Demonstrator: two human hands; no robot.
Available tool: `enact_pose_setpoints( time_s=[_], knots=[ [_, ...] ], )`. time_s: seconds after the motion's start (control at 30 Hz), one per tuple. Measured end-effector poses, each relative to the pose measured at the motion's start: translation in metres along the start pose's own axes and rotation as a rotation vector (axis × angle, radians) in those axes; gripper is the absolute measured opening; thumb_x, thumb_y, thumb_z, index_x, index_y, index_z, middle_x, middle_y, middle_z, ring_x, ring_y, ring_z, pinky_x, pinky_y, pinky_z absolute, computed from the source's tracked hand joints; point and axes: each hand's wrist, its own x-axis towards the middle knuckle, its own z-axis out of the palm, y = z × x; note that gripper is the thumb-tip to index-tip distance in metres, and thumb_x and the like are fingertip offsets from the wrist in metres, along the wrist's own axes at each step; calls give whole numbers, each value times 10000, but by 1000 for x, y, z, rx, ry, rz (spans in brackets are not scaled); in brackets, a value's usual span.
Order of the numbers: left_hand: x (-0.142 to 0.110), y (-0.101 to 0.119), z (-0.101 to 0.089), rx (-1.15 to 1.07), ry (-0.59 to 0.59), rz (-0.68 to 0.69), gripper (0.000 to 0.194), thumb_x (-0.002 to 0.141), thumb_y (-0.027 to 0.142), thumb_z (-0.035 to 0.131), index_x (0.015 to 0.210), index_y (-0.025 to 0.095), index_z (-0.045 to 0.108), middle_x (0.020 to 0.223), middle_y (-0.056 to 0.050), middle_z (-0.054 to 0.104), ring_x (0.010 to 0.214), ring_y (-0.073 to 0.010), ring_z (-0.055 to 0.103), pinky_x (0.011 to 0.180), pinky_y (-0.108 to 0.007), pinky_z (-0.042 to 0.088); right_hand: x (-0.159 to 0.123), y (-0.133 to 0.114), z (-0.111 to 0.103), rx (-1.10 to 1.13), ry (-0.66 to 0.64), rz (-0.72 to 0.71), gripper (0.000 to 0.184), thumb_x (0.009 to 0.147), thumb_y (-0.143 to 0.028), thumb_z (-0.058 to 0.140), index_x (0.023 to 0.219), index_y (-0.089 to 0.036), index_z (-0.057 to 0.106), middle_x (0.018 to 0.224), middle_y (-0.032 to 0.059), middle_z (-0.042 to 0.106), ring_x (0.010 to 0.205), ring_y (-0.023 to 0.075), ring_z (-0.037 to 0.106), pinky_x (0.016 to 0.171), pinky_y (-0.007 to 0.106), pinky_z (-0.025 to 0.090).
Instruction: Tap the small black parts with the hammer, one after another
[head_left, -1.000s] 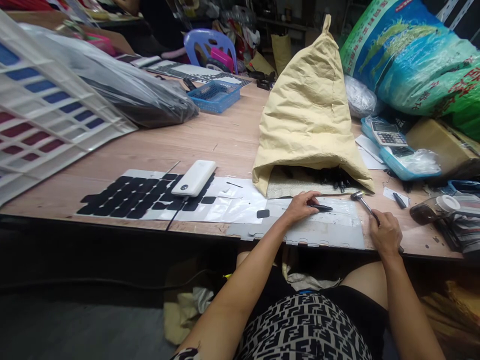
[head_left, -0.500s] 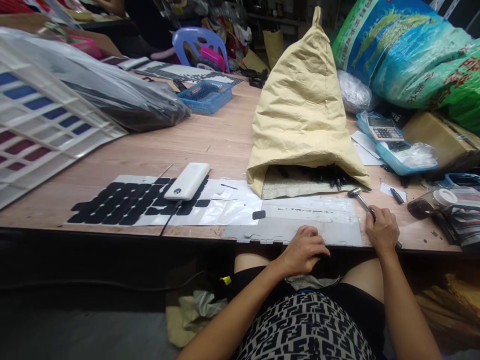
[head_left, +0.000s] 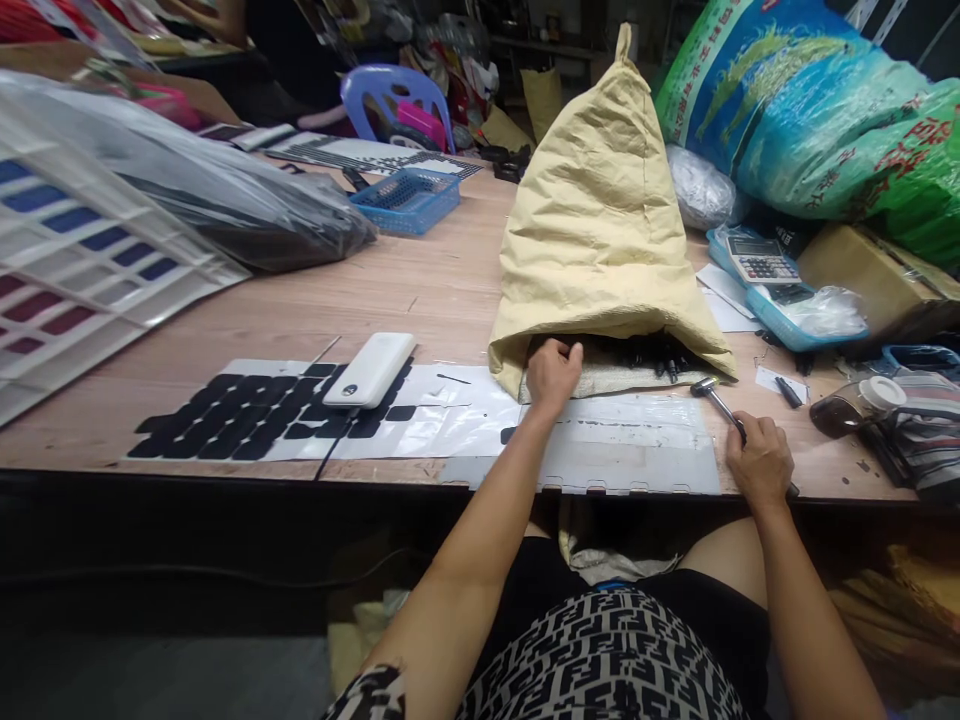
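My left hand (head_left: 553,374) is at the left side of a yellow woven sack's (head_left: 600,230) mouth, over its pale lower flap. Its knuckles are bent and the fingertips are out of sight, so what they hold, if anything, cannot be made out. Small black parts (head_left: 671,368) lie inside the mouth, to the right of that hand. My right hand (head_left: 759,460) is closed round the handle of a small hammer (head_left: 721,408), which rests on the table with its metal head by the sack's right corner. A grey plastic sheet (head_left: 630,470) lies between my forearms.
Left of the sack, a white power bank (head_left: 371,370) with a cable lies on rows of black pads (head_left: 247,415). Farther back are a blue basket (head_left: 409,200) and a white plastic crate (head_left: 150,290). A calculator (head_left: 763,260) and a lidded jar (head_left: 859,405) stand at right.
My left hand has moved forward and left from the table's front edge to the sack's mouth. My right hand keeps its hold on the hammer.
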Motion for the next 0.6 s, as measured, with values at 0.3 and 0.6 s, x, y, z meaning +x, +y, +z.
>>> enact_pose_setpoints(
  time_s=[0.3,0.6],
  knots=[
    [29,-9,3,197,-61,-76,221,800,322,742,951,160,738,968,-182,729,1048,-381,667,848,-463,510,0,-1,-2,-3,0,9,289,947,-288,514,1138,-211,716,927,85,610,831,218,472,732,333,353],
    [-46,-12,19,0,-468,561,104,822,283,760,903,226,728,914,-42,658,940,-241,575,837,-365,473,0,-1,-2,-18,2,3,287,951,-289,525,1141,-207,723,927,83,623,840,222,495,738,330,374]
  ],
)
